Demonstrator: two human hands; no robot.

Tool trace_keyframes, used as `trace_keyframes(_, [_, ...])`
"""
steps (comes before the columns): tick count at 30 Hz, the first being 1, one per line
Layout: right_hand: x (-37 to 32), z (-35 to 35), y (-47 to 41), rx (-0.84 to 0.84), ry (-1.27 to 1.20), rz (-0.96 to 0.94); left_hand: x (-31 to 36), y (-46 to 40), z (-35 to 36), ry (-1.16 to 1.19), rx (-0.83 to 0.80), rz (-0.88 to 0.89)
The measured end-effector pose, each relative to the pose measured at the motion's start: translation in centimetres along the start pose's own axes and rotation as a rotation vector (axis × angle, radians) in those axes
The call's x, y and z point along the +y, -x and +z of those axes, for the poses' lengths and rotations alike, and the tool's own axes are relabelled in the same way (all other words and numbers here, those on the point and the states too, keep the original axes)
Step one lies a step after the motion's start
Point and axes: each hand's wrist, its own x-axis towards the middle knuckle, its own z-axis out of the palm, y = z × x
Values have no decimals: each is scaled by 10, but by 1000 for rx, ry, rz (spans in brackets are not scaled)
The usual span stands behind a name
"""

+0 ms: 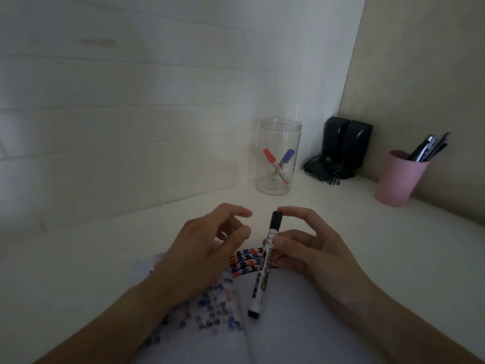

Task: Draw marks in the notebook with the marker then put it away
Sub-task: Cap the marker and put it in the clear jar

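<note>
My right hand (312,248) holds a black-capped whiteboard marker (265,266) by its upper barrel, cap pointing away from me and its index finger arched over the cap. My left hand (207,245) hovers just left of the marker, fingers spread and holding nothing. Below both hands lies the open notebook (283,324), its left page and top edge filled with red, blue and black marks. My left forearm covers part of the left page.
A clear plastic jar (278,156) with a red and a blue marker stands at the back by the wall. Black speakers (346,145) with cables sit in the corner. A pink cup (400,177) of pens stands at the right.
</note>
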Motion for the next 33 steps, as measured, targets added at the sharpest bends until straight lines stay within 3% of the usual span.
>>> trace_keyframes(3, [0, -2, 0, 44, -17, 38, -9, -1, -5, -339, -63, 127])
trace_keyframes(9, [-17, 0, -11, 194, 84, -37, -27, -2, -9, -396, -87, 97])
trace_keyframes(17, [-104, 10, -100, 550, 474, -701, -36, -4, -12, -418, 14, -36])
trace_keyframes(21, [-127, 14, -147, 627, 677, -878, -36, -3, -12, -417, 11, -48])
trace_keyframes(27, [-117, -4, -195, 639, 1122, -812, -37, -2, -10, -425, -7, -39])
trace_keyframes(33, [-94, -13, -212, 599, 1183, -610, -41, -3, -7, -434, -14, -33])
